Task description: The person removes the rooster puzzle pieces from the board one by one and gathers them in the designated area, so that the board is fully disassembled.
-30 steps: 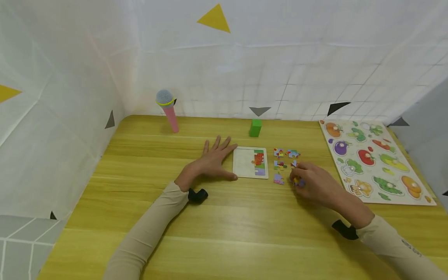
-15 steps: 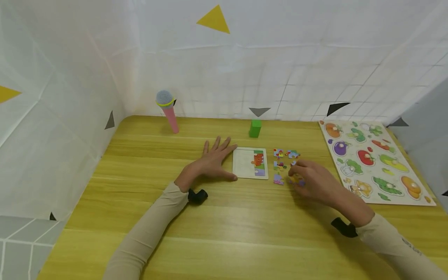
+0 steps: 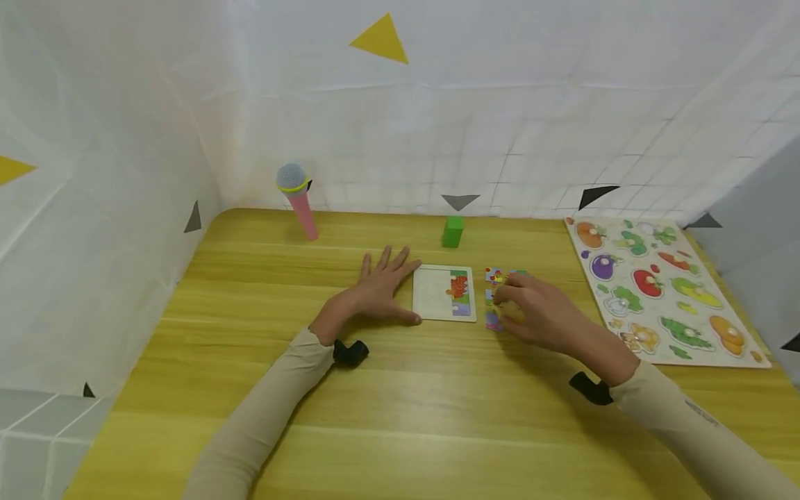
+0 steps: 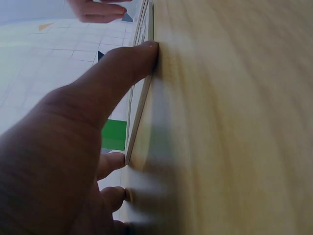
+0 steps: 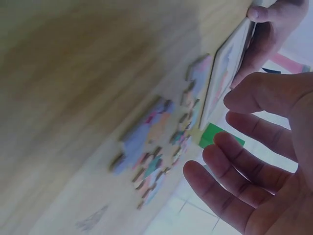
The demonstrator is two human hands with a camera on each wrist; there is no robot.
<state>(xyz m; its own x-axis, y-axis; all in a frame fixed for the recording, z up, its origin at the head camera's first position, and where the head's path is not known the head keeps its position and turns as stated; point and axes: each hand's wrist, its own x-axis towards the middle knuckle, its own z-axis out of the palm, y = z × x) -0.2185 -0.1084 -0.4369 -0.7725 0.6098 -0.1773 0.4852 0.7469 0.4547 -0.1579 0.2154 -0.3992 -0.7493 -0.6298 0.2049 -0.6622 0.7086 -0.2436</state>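
Observation:
A small framed puzzle tray [image 3: 431, 295] lies flat on the table, with a strip of fitted pieces showing a red figure [image 3: 459, 286] along its right side. My left hand [image 3: 378, 292] is spread at the tray's left edge; in the left wrist view the thumb [image 4: 144, 54] touches the tray's side and a fingertip meets its corner. Just right of the tray, my right hand [image 3: 540, 312] hovers over several loose jigsaw pieces [image 3: 492, 319], hiding some. The right wrist view shows its fingers relaxed with nothing between them, and the pieces [image 5: 146, 132] lying on the table below.
A green block [image 3: 453, 232] stands behind the tray. At the back left is a pink toy microphone [image 3: 303, 208], upright near the white curtain. A vegetable peg puzzle board [image 3: 669, 298] lies to the right. Black wrist mounts [image 3: 350, 353] hang under both forearms.
My right hand has moved left from the nearest right-hand pieces to over the column beside the tray, its fingers loosening. The left hand keeps its place at the tray.

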